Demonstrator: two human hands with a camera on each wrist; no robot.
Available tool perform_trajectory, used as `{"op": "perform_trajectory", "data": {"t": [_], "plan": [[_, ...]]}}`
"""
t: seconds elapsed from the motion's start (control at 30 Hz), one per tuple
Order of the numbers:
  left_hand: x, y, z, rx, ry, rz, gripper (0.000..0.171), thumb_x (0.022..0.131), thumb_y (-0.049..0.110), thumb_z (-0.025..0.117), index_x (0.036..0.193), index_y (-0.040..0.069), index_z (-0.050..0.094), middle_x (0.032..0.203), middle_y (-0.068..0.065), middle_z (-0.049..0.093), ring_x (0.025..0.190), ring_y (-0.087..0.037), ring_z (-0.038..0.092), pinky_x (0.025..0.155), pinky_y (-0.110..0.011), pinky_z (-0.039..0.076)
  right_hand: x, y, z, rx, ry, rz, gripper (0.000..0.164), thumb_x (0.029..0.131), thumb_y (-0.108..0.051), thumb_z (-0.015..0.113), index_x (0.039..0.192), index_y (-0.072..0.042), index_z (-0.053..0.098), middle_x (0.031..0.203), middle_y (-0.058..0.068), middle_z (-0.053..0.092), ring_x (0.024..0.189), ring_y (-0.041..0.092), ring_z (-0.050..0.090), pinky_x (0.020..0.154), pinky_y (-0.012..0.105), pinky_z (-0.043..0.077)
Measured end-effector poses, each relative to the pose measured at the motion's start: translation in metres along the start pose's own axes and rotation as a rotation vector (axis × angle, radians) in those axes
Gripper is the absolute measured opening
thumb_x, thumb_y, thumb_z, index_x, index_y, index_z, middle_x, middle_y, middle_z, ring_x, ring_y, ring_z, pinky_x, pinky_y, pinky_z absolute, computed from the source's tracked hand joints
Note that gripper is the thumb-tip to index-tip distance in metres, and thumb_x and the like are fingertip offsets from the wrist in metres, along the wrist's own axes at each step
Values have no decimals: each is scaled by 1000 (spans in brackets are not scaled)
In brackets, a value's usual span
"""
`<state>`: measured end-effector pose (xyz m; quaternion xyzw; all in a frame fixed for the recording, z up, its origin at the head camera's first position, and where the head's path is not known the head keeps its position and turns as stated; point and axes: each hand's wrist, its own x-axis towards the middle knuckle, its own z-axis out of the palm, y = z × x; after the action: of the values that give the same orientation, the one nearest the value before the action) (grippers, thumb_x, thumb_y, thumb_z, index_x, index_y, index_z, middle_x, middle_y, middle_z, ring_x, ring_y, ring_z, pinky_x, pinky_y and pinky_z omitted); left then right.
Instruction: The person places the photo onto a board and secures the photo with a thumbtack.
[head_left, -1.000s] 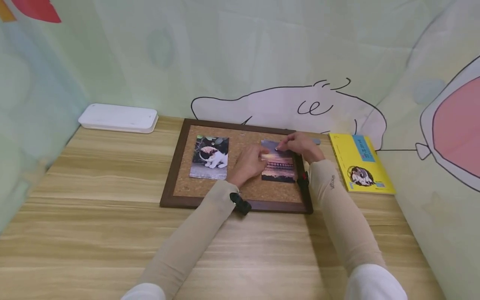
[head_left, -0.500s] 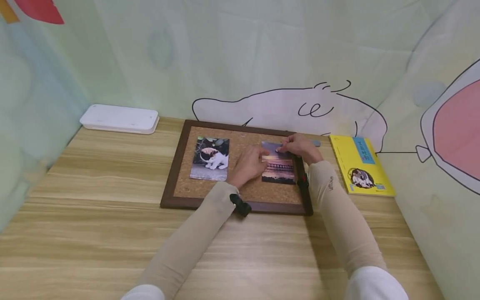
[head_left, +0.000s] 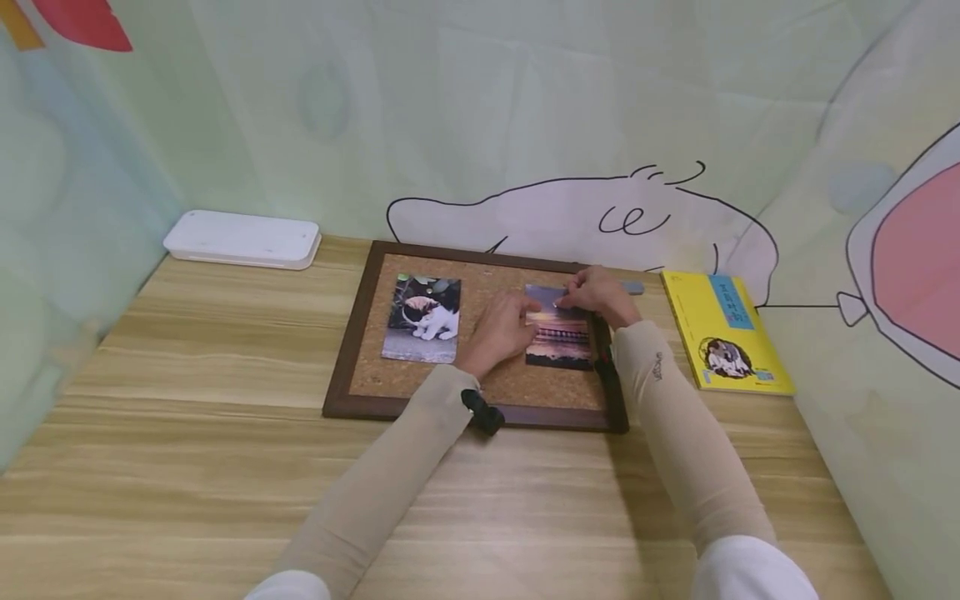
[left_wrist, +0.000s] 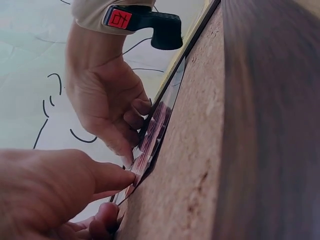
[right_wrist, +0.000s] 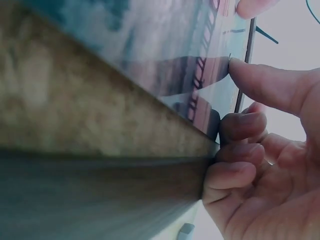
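A framed cork board (head_left: 483, 279) lies on the table. A sunset photo (head_left: 558, 348) is on its right half and a cat photo (head_left: 422, 329) on its left. My left hand (head_left: 498, 329) rests at the sunset photo's left side, its index fingertip (left_wrist: 127, 176) on the picture. My right hand (head_left: 600, 297) reaches over the board's right edge to the photo's upper part. In the right wrist view its thumb (right_wrist: 247, 77) presses on the photo, while the other fingers bend by the frame's edge. A small shiny tack (head_left: 555, 305) shows at the thumb in the head view, mostly hidden.
A yellow book (head_left: 742, 333) lies right of the board. Behind the right hand is a small grey object (head_left: 632, 287). A white flat case (head_left: 242, 240) sits at the back left of the wooden table (head_left: 225, 467). Printed fabric walls (head_left: 480, 100) enclose the table.
Both hands stay at the sunset photo. The right hand's wrist has drawn slightly left and down; the head view has shifted a little.
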<state>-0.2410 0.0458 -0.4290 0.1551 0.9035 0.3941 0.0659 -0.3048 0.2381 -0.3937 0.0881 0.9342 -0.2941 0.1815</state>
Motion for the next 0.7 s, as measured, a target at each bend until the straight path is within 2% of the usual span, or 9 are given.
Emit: {"op": "perform_trajectory", "data": {"t": [0.17,0.27,0.4,0.53,0.6,0.7], "plan": [[0,-2,-4,13,7,23,35,100,10,71,135,7,74,124,-13,72,113,-27,63,96,-41,53,-7,7,4,88,22,-72,29,97,-23,77,79,-16,55,75,-6,49,78,16,48,70,30,39],[1,-4,-10,2,-4,70,36,99,9,70,134,6,74,119,-14,73,107,-25,65,93,-40,54,-11,10,2,132,26,-111,22,100,-25,73,87,-13,60,84,-4,52,82,17,48,73,31,40],[1,-12,-22,-55,-69,136,34,101,12,69,135,6,72,110,-13,74,96,-22,66,85,-34,54,-19,12,-4,161,-16,-139,22,106,-30,65,103,-9,63,96,1,53,88,19,49,77,32,42],[-5,-23,-40,-80,-116,157,33,104,18,69,135,9,73,113,-11,75,99,-22,68,86,-35,55,-29,18,-12,158,-66,-140,39,109,-38,61,128,-4,62,119,9,61,106,25,56,90,35,47],[-9,-28,-52,-62,-106,159,33,104,21,69,135,11,73,116,-10,75,102,-23,70,90,-38,57,-34,23,-17,142,-75,-147,50,108,-43,61,140,-6,58,135,14,60,119,30,58,101,41,50],[-16,-33,-72,-11,-79,136,40,103,30,71,139,13,71,123,-10,74,109,-26,70,95,-44,58,-41,31,-22,99,-79,-193,61,106,-47,63,151,-7,51,150,20,55,137,37,54,116,55,47]]}}
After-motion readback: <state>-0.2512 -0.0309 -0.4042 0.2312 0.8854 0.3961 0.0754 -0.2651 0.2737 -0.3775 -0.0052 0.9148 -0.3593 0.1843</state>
